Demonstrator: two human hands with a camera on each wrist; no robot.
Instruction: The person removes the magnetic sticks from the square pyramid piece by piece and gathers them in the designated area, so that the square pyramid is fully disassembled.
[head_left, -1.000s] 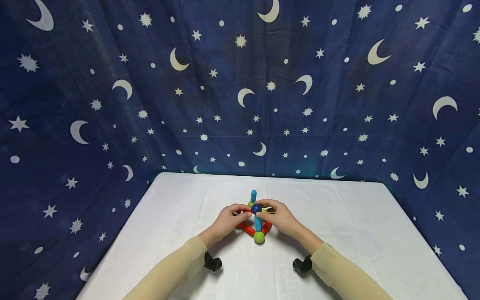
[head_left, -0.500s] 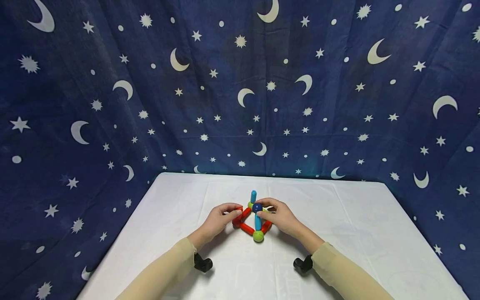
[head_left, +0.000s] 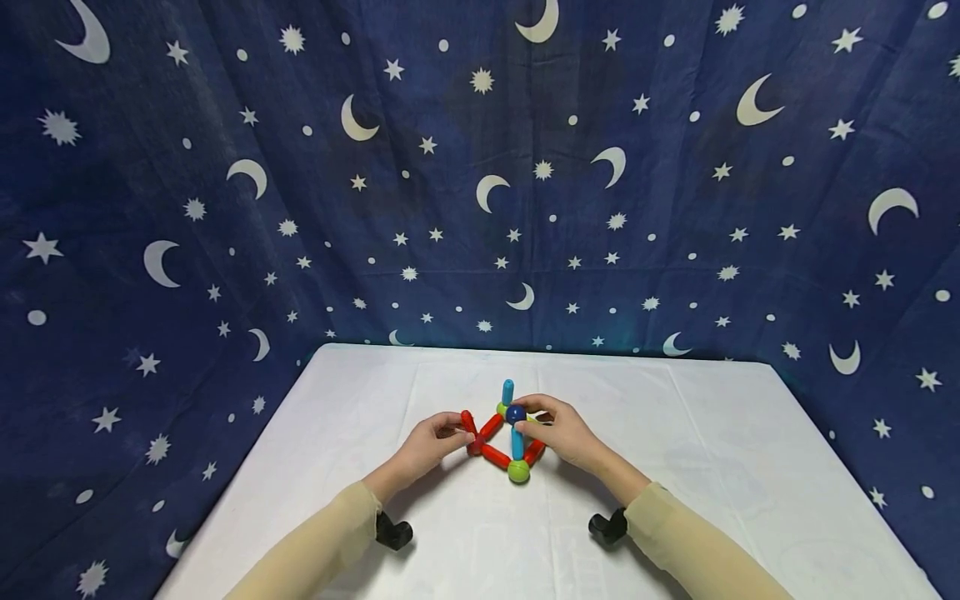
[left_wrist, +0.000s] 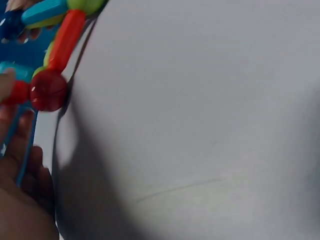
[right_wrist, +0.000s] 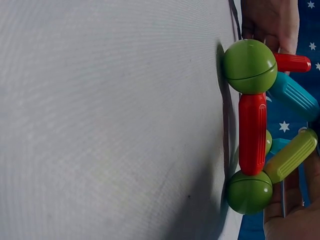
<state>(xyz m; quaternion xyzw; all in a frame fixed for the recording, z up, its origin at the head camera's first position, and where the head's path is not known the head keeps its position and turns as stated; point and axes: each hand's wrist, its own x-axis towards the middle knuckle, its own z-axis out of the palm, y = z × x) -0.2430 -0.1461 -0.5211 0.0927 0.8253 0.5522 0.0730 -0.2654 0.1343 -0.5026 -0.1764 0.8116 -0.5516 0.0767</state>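
A frame of magnetic rods and balls lies on the white table. Its base has red rods (head_left: 496, 456), a red ball (left_wrist: 48, 90) at the left corner and a green ball (head_left: 519, 472) at the front. My left hand (head_left: 422, 452) pinches a red rod (head_left: 468, 420) that rises from the red ball, leaning left. With my right hand (head_left: 564, 433) I hold a dark blue ball (head_left: 515, 414), to which a light blue rod (head_left: 517, 444) and a yellow-green rod (right_wrist: 292, 156) run up. Another light blue rod (head_left: 508, 392) stands at the back corner, its top bare.
White cloth covers the table (head_left: 645, 417) around the frame. Behind and beside it hangs a dark blue curtain (head_left: 450, 167) with moons and stars. A black wrist mount sits below each hand.
My left hand has drawn left, away from the dark blue ball, and the red rod it pinches has tilted left with it. My right hand stays at the blue ball.
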